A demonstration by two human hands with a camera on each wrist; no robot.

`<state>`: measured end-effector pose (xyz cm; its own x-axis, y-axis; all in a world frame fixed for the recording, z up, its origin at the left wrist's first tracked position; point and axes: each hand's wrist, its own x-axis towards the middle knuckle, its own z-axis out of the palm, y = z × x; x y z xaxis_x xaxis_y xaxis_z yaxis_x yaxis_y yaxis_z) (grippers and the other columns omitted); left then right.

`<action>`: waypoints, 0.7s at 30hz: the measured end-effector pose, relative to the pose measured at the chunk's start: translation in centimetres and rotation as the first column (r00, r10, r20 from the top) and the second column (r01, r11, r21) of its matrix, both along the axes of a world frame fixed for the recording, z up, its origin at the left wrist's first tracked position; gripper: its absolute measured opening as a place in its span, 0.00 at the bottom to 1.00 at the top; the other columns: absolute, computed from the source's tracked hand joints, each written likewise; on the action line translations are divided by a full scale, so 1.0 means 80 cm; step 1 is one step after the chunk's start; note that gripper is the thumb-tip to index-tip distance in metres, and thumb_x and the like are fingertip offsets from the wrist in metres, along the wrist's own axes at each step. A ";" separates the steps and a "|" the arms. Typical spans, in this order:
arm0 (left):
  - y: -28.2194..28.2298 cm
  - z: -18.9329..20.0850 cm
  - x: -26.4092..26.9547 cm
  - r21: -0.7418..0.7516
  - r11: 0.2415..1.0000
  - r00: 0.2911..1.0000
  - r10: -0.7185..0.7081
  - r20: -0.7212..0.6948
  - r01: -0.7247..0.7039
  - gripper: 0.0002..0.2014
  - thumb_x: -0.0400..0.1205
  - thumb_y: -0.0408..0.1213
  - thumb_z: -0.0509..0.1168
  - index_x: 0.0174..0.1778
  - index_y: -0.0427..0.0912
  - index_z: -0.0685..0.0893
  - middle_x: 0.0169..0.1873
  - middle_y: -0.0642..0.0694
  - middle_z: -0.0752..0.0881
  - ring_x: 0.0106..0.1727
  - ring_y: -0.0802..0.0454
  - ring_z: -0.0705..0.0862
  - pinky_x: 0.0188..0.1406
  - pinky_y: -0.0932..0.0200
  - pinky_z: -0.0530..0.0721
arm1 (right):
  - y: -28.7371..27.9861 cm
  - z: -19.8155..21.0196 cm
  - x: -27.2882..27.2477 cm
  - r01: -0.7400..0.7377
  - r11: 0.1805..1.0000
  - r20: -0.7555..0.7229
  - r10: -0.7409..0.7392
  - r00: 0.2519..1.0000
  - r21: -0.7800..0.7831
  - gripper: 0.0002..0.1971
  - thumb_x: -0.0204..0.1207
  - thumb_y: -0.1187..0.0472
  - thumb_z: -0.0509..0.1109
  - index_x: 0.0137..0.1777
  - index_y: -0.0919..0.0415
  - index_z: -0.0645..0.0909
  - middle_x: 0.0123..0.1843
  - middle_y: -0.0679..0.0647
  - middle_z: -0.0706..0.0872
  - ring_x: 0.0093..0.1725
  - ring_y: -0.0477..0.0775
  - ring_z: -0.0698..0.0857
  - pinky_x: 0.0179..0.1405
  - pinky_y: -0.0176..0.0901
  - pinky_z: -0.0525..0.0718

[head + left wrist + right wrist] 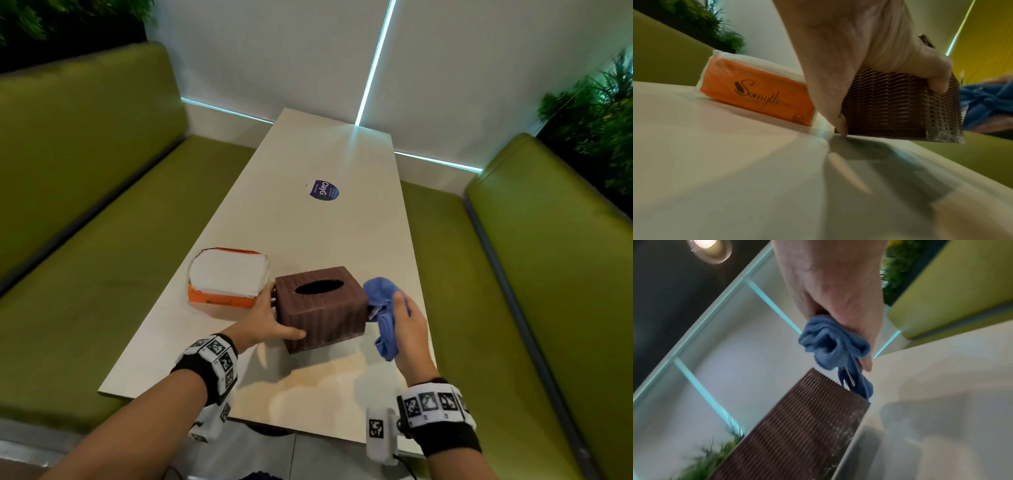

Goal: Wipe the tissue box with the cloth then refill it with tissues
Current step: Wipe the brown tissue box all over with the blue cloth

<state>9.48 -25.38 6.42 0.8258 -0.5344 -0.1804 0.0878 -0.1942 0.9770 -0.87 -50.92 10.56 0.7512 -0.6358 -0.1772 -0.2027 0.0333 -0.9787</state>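
Left hand [265,320] grips tissue box [320,308] — cloth [385,317] alongside.

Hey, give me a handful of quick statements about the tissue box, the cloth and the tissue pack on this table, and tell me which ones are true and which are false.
1. The left hand grips the tissue box. True.
2. The cloth is red. False: it is blue.
3. The right hand holds the cloth at the box's right side. True.
4. The tissue pack sits on top of the box. False: it lies on the table, to the box's left.
5. Tissues stick out of the box's oval slot. False: the slot shows only dark.
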 end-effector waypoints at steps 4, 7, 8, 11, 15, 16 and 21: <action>0.003 0.019 0.000 0.037 0.999 0.998 0.010 -0.067 -0.008 0.46 0.59 0.53 0.83 0.73 0.52 0.71 0.64 0.49 0.82 0.65 0.52 0.82 0.58 0.56 0.85 | 0.003 0.013 0.005 0.079 0.945 -0.149 -0.033 0.988 0.317 0.18 0.84 0.47 0.61 0.41 0.61 0.79 0.22 0.57 0.83 0.13 0.54 0.77 0.13 0.36 0.76; -0.003 0.031 -0.005 0.071 0.997 0.997 0.001 -0.076 0.005 0.33 0.75 0.49 0.76 0.73 0.50 0.70 0.64 0.52 0.81 0.66 0.53 0.81 0.56 0.54 0.88 | 0.013 0.010 0.017 0.001 0.939 -0.159 0.057 0.986 0.345 0.17 0.84 0.47 0.59 0.41 0.57 0.79 0.16 0.51 0.74 0.12 0.49 0.71 0.16 0.33 0.70; -0.003 0.033 -0.006 0.071 0.997 0.998 -0.001 -0.068 0.006 0.37 0.76 0.51 0.75 0.78 0.48 0.66 0.68 0.53 0.78 0.70 0.54 0.78 0.61 0.52 0.86 | 0.014 0.010 0.021 -0.044 0.937 -0.155 0.104 0.982 0.347 0.16 0.83 0.46 0.57 0.44 0.57 0.78 0.17 0.51 0.71 0.14 0.49 0.68 0.18 0.33 0.68; 0.000 0.028 -0.006 0.163 0.975 0.988 -0.152 -0.002 0.151 0.62 0.63 0.62 0.80 0.84 0.58 0.44 0.78 0.59 0.64 0.80 0.59 0.64 0.78 0.47 0.72 | 0.011 0.024 0.027 -0.059 0.933 -0.191 0.135 0.972 0.356 0.16 0.79 0.46 0.62 0.44 0.59 0.81 0.20 0.55 0.71 0.17 0.52 0.68 0.23 0.38 0.69; -0.001 0.023 -0.011 0.180 0.959 0.967 -0.237 0.092 0.218 0.63 0.62 0.40 0.86 0.80 0.59 0.45 0.69 0.71 0.65 0.69 0.75 0.70 0.72 0.72 0.72 | 0.011 0.045 0.034 -0.097 0.922 -0.177 0.174 0.969 0.376 0.19 0.84 0.52 0.59 0.31 0.58 0.71 0.16 0.51 0.74 0.11 0.48 0.69 0.16 0.33 0.70; 0.000 0.021 -0.010 0.173 0.970 0.976 -0.193 0.104 0.173 0.60 0.62 0.41 0.86 0.80 0.57 0.48 0.71 0.66 0.67 0.71 0.70 0.70 0.77 0.64 0.71 | 0.010 0.045 0.037 -0.123 0.923 -0.168 0.196 0.966 0.365 0.19 0.85 0.51 0.57 0.35 0.60 0.72 0.20 0.54 0.76 0.12 0.49 0.71 0.15 0.33 0.72; 0.011 0.019 -0.011 0.147 0.984 0.989 -0.114 0.089 0.100 0.52 0.60 0.54 0.83 0.77 0.59 0.60 0.74 0.57 0.72 0.78 0.58 0.68 0.79 0.41 0.70 | 0.011 0.057 0.051 -0.114 0.983 -0.197 0.140 0.970 0.141 0.18 0.85 0.47 0.55 0.48 0.61 0.77 0.38 0.61 0.80 0.29 0.57 0.81 0.28 0.45 0.80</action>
<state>8.58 -24.52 7.91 0.7823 -0.5954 -0.1831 -0.0344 -0.3347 0.9417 3.21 -50.03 15.10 0.7635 -0.4996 -0.4092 -0.4091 0.1161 -0.9051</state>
